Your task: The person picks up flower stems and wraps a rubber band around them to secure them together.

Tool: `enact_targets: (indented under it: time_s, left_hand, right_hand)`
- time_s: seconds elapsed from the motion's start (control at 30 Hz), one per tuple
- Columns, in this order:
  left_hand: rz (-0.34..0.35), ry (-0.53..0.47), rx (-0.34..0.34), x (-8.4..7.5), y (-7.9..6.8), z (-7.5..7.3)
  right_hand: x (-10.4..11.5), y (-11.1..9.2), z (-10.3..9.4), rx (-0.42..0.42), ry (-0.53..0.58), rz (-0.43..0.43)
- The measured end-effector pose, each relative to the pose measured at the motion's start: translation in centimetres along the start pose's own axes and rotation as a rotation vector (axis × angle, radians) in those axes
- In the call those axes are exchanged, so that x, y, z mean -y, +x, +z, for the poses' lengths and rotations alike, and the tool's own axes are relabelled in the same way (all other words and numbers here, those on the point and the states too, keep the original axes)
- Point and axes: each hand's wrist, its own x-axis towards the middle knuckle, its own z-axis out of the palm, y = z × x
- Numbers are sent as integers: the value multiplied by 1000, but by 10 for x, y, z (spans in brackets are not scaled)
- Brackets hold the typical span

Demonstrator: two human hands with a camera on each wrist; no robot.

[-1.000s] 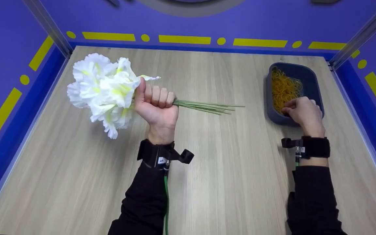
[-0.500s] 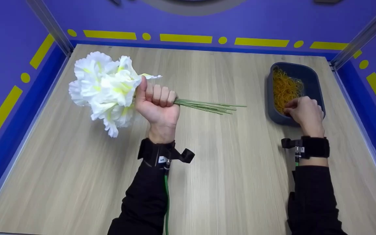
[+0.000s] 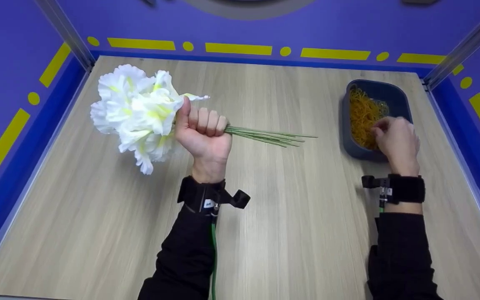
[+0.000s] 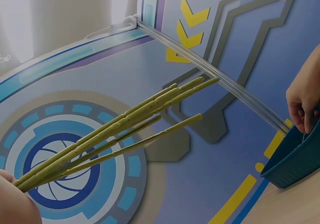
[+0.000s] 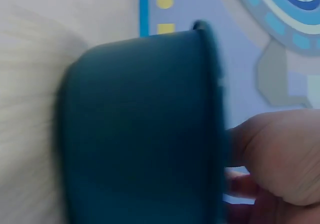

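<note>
My left hand grips a bunch of green stems, fist closed and thumb up against the blooms. White artificial flowers with yellow centres spread out to its left, while the bare stem ends point right. The left wrist view shows those stem ends close up. At the right, my right hand is over the near side of a dark blue-grey bin of yellow rubber bands. Its thumb and fingertips pinch what looks like a thin rubber band; the bin wall partly hides the fingers in the right wrist view.
A light wooden tabletop lies under both arms. Blue panels with yellow marks enclose the back and sides, with metal posts at the corners. Each wrist wears a black camera strap, and a green cable runs along the left sleeve.
My right hand has lifted slightly and shifted right within the bin. The left hand keeps its grip on the flowers, nearly still; the whole view has drifted slightly.
</note>
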Motion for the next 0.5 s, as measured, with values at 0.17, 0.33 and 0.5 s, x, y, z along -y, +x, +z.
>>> enact_targets:
  time_s: [0.17, 0.33, 0.5]
  left_hand:
    - [-4, -1, 2, 1, 0, 0]
    - [-11, 1, 0, 2, 0, 0]
    - [-6, 15, 2, 2, -1, 0]
  right_hand:
    - [13, -6, -15, -139, 63, -16]
    - [30, -14, -30, -227, 118, -38]
    - [47, -23, -40, -304, 210, -114]
